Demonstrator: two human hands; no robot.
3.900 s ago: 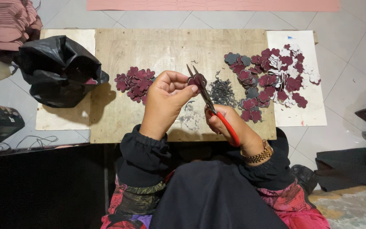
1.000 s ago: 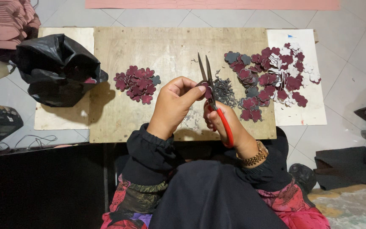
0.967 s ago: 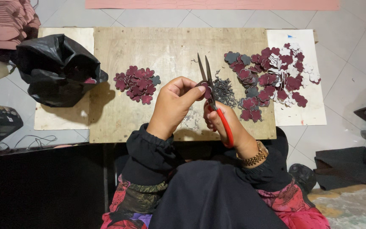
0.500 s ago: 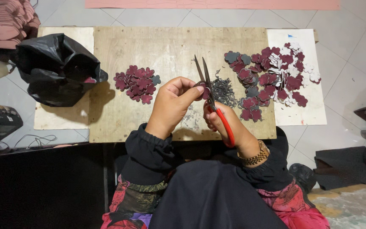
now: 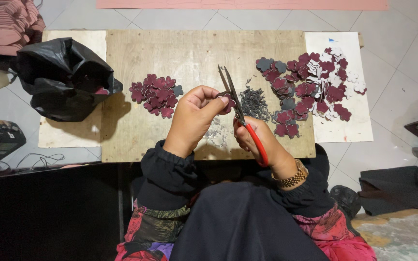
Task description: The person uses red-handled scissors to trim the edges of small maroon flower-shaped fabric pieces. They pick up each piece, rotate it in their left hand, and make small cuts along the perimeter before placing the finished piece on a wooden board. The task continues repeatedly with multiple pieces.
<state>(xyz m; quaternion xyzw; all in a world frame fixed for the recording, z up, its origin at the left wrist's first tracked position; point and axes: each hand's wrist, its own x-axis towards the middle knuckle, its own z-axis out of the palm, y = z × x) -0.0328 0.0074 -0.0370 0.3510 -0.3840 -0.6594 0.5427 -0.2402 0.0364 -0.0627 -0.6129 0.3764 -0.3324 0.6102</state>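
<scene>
1. My left hand [image 5: 194, 116] pinches a small maroon flower-shaped piece [image 5: 226, 102] between thumb and fingertips, holding it up above the wooden table [image 5: 189, 53].
2. My right hand [image 5: 260, 142] grips the red-handled scissors [image 5: 240, 113], fingers closed through the loops; the blades point away from me and stand only narrowly parted beside the piece.
3. Compared with half a second ago, the blades have drawn closer together and tilted slightly, while the piece has stayed pinched in the same spot; I judge a snip along its edge is just finishing.
4. A small heap of maroon pieces [image 5: 155, 94] lies on the table to the left of my hands, well apart from the larger spread.
5. That larger spread of maroon, grey and white pieces [image 5: 315, 87] covers the right end of the table and runs onto a white sheet [image 5: 344, 130].
6. A dark clump of fine trimmings [image 5: 252, 102] sits on the table just beyond the scissors.
7. A crumpled black plastic bag [image 5: 64, 77] rests at the left end, partly on a pale board [image 5: 68, 135].
</scene>
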